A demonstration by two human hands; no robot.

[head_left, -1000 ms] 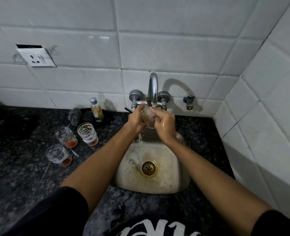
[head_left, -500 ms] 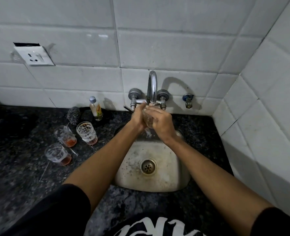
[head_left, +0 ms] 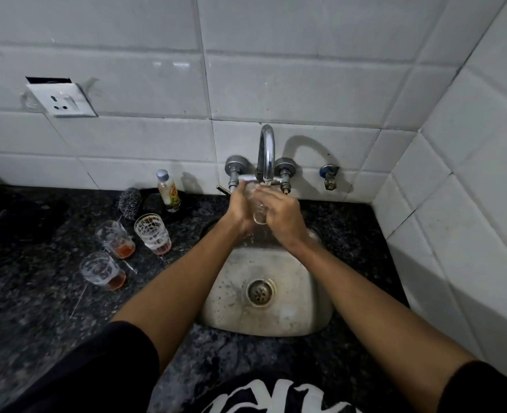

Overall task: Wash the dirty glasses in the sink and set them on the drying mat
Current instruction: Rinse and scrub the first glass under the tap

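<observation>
While both hands clasp it, glass (head_left: 259, 214) stands upright.

We note the sink (head_left: 276, 317) set in the countertop (head_left: 37, 308), tap (head_left: 266, 150) behind it on the wall. Left of the sink stand three glasses (head_left: 152, 234) (head_left: 114, 238) (head_left: 101, 271); behind them, scrubber (head_left: 130, 202) and bottle (head_left: 168, 190).

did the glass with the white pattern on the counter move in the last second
No. The patterned glass keeps its place beside the soap bottle and scrubber; only the camera shifted.
</observation>
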